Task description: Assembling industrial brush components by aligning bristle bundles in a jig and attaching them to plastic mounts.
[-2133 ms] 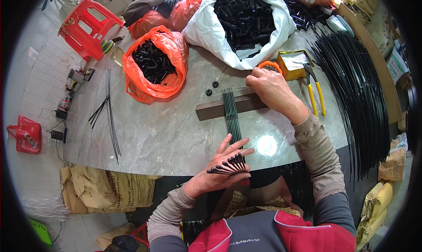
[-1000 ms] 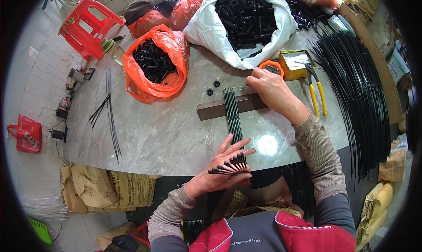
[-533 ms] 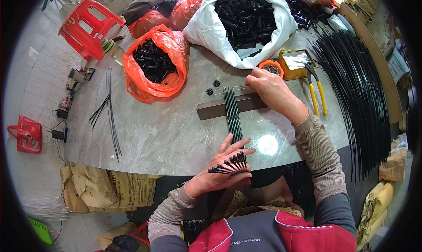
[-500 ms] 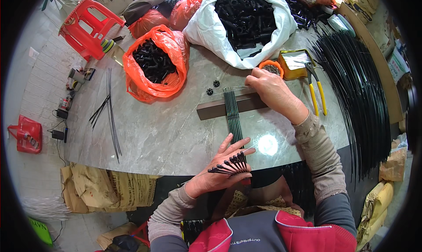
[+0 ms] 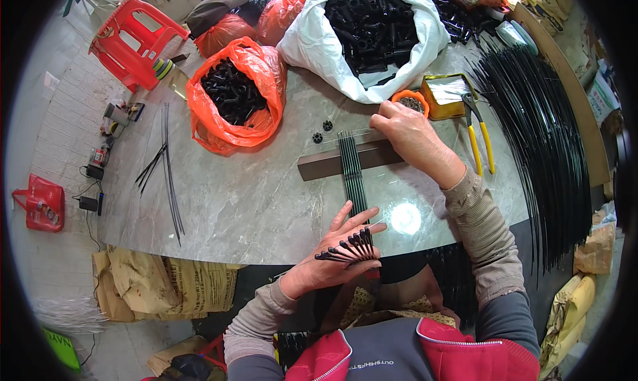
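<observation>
My left hand point(image 5: 330, 256) rests at the near table edge, fingers spread flat over the fanned near ends of several thin black rods point(image 5: 352, 175). The rods lie side by side across a dark brown bar point(image 5: 319, 165) in the middle of the grey table point(image 5: 232, 201). My right hand point(image 5: 409, 138) presses down on the right part of that bar, next to the rods' far ends. Two small black caps point(image 5: 322, 132) lie just beyond the bar.
An orange bag point(image 5: 236, 95) and a white bag point(image 5: 372, 29) hold black plastic pieces. A small orange cup point(image 5: 410, 103), a yellow tin point(image 5: 446, 95) and yellow-handled pliers point(image 5: 477, 132) sit to the right. A big bundle of black rods point(image 5: 538, 135) lies far right. Loose rods point(image 5: 166, 162) lie left. A red stool point(image 5: 133, 39) stands beyond.
</observation>
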Motion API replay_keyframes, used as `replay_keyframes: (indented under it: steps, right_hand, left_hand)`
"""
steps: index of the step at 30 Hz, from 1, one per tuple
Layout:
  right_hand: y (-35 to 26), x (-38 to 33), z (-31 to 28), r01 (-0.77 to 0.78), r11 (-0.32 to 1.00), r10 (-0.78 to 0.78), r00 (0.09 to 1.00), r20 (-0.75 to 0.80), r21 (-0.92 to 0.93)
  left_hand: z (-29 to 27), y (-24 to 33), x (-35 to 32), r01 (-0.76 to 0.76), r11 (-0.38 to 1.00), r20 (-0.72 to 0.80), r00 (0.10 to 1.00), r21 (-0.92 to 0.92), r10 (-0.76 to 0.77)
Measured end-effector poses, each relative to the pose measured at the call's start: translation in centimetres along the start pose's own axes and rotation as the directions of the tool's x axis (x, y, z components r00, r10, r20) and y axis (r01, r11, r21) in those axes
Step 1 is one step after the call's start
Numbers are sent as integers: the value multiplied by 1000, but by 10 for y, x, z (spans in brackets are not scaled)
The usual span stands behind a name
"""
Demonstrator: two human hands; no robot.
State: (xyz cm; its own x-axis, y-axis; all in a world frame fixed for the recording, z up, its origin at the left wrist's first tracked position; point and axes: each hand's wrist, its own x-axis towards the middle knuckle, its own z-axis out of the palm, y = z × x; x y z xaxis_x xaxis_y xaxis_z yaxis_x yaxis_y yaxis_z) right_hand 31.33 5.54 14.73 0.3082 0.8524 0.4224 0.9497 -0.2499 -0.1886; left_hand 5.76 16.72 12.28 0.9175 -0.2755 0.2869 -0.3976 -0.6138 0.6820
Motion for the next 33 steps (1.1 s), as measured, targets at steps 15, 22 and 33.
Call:
replay_keyframes:
  steps: [15, 22, 33]
  right_hand:
    - [0, 0, 6, 40, 999, -41, 999, -30, -30]
    - [-1, 0, 8, 50, 997, -52, 998, -32, -63]
    - [-1, 0, 8, 56, 997, -57, 998, -18, -54]
  left_hand:
    - [0, 0, 1, 7, 1000, 2, 1000, -6, -7]
    - [0, 1, 1, 13, 1000, 3, 1000, -5, -12]
    - [-1, 1, 1, 15, 1000, 3, 1000, -18, -15]
